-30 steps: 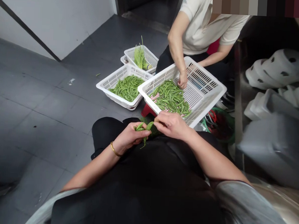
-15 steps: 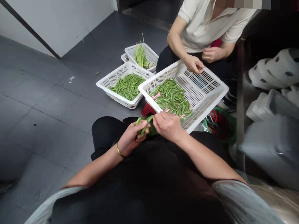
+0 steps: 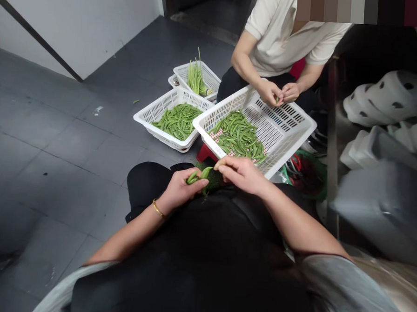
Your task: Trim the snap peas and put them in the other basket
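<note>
My left hand (image 3: 180, 187) grips a few green pea pods (image 3: 196, 176) over my lap. My right hand (image 3: 240, 173) pinches the tip of one of those pods, close beside the left. Just ahead of my hands stands a tilted white basket (image 3: 285, 140) with a heap of green pods (image 3: 238, 136) in it. A person in a light shirt (image 3: 285, 34) sits across from me, both hands (image 3: 278, 92) together over the basket's far rim on a small green piece.
A second white basket (image 3: 151, 117) of pods sits on the grey floor to the left, and behind it a smaller basket (image 3: 210, 77) holds green stalks. White moulded objects (image 3: 386, 98) are stacked on the right. Red and green items (image 3: 304, 168) lie under the tilted basket.
My hands have worked the pod, dropping slightly back toward my lap. The other person's right hand left the pods in the basket and both their hands came together at its far rim.
</note>
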`<state>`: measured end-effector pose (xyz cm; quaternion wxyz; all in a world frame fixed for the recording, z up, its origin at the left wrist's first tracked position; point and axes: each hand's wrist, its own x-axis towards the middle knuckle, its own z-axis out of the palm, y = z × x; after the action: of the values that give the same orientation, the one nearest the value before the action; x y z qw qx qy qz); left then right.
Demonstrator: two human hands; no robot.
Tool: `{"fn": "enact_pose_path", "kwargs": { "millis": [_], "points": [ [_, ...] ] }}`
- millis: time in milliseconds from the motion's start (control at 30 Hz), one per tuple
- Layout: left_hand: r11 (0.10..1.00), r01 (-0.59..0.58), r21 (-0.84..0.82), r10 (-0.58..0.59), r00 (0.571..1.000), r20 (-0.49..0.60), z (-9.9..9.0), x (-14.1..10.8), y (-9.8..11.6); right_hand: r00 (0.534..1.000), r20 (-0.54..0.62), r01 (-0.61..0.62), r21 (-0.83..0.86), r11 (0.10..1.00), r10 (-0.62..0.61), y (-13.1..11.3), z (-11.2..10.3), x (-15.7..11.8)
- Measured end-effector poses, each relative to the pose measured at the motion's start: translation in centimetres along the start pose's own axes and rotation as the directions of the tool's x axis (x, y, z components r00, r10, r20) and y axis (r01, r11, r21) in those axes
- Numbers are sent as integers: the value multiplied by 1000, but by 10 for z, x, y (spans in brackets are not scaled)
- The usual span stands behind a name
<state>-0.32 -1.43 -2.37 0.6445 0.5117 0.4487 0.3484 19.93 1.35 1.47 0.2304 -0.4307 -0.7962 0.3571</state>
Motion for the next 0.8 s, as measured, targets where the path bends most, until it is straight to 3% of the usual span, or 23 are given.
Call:
{"fn": "enact_pose_path", "kwargs": {
  "millis": [100,200,267,333,367,433,500,567,667,733,800],
  "points": [
    [935,-199,292,210,978,-6,-3,0,5,991,35,131,-110,985,-128,-7,1,-1],
    [867,-289,405,296,954,48,-9,1,4,983,68,182,-186,966,-172,-11,2,-2],
    [863,-292,413,290,955,69,-14,2,2,983,154,117,-93,989,-101,-13,3,-2],
    [874,-280,397,275,959,72,-16,2,1,966,256,-54,138,989,17,-13,10,-2],
    [883,-271,383,269,961,60,-16,2,1,955,289,-159,288,944,72,-12,15,-1],
    [911,-245,332,265,964,-15,-14,-1,2,946,281,-301,580,757,161,-6,27,0],
    [943,-227,242,270,949,-162,-11,-6,4,950,180,-299,764,571,256,3,32,-1],
    [961,-237,142,272,906,-324,-10,-12,7,937,56,-240,822,517,346,15,26,-5],
    [967,-249,60,252,879,-405,-11,-18,8,936,15,-256,714,652,351,27,1,-16],
    [970,-242,36,237,894,-381,-11,-18,8,955,67,-281,506,816,288,26,-13,-22],
    [970,-242,30,236,899,-368,-9,-16,8,981,30,-195,240,951,194,16,-17,-22]
  ]
}}
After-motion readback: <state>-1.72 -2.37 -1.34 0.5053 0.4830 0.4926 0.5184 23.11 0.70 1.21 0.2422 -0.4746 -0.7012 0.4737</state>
